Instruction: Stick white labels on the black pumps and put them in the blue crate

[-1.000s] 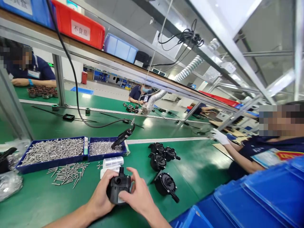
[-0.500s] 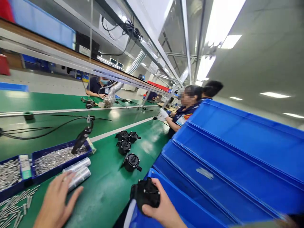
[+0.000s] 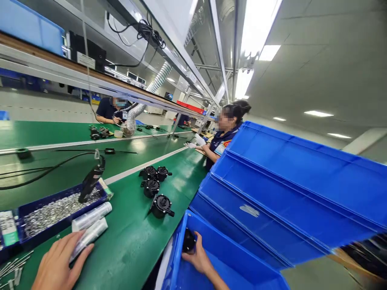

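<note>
Bins dominating the right: the right hand [image 3: 198,257] is gripping a black pump [image 3: 188,241] inside the near blue bin [image 3: 242,257]. The left hand [image 3: 59,264] is resting open beside clear tubes [image 3: 90,225]; a far tray [image 3: 60,209] is holding silver screws.

A green bench [image 3: 133,241] carries the work. Four black pump housings [image 3: 150,187] sit near its middle, the nearest [image 3: 161,206] by the right edge. Toward the left edge lie a dark blue tray of small silver parts [image 3: 57,211], two clear tubes [image 3: 90,225] touching it, and loose screws [image 3: 12,269] at the near corner.
</note>
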Motion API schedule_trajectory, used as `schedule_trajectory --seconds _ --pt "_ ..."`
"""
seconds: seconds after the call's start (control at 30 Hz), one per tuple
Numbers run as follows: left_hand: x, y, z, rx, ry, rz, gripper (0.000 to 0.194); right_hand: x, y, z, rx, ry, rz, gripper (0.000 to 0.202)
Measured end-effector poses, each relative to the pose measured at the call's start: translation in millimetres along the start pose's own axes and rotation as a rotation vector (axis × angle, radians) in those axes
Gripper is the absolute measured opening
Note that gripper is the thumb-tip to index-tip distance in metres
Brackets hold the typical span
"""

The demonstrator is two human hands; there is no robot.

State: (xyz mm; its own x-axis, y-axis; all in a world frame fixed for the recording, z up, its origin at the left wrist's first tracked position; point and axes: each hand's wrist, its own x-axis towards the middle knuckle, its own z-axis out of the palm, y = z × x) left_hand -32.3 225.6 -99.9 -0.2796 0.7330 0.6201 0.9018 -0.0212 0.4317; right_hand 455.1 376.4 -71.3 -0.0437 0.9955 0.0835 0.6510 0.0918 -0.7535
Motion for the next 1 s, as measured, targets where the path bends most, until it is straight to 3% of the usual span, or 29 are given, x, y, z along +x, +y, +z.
schedule_trajectory --seconds 0.07,0.13,0.2,0.27,0.37,0.47,0.5,0.6,0.7,0.83,1.0 --pt "2.1 4.6 -2.5 -0.049 0.038 -0.01 0.039 12.2 -13.7 -19.6 -0.113 -0.062 0.037 0.048" --pt "4.8 12.1 -4.0 -0.101 0.095 -0.042 0.033 26.9 -38.1 -33.0 -0.191 -0.081 0.013 0.022" --pt "8.1 20.0 -5.3 -0.15 0.124 -0.063 0.028 35.4 -76.3 -29.7 -0.223 -0.099 -0.159 0.013" --pt "10.9 27.0 -7.6 -0.198 0.143 -0.066 0.025 32.2 -125.2 -8.0 -0.134 -0.275 -0.41 0.02" --pt "13.2 35.3 -13.2 -0.264 0.161 -0.052 0.026 17.0 -198.7 46.1 0.054 -0.54 -0.634 0.016" --pt "15.3 41.2 -19.1 -0.342 0.164 -0.034 0.022 14.9 -248.2 103.0 0.168 -0.715 -0.753 0.046" --pt "16.5 42.5 -20.7 -0.37 0.162 -0.031 0.019 18.2 -257.6 119.3 0.189 -0.752 -0.78 0.047" --pt "22.3 44.7 -24.0 -0.421 0.166 -0.05 0.014 31.4 -266.3 156.9 0.23 -0.767 -0.81 0.021" --pt "29.2 45.2 -25.2 -0.426 0.185 -0.145 0.018 36.7 -255.7 180.4 0.257 -0.739 -0.707 0.005" --pt "34.7 47.0 -25.6 -0.423 0.198 -0.278 0.027 33.1 -240.3 196.8 0.312 -0.731 -0.614 0.005" --pt "36.9 50.5 -28.7 -0.443 0.168 -0.329 0.028 33.4 -237.0 203.2 0.316 -0.702 -0.653 0.022"
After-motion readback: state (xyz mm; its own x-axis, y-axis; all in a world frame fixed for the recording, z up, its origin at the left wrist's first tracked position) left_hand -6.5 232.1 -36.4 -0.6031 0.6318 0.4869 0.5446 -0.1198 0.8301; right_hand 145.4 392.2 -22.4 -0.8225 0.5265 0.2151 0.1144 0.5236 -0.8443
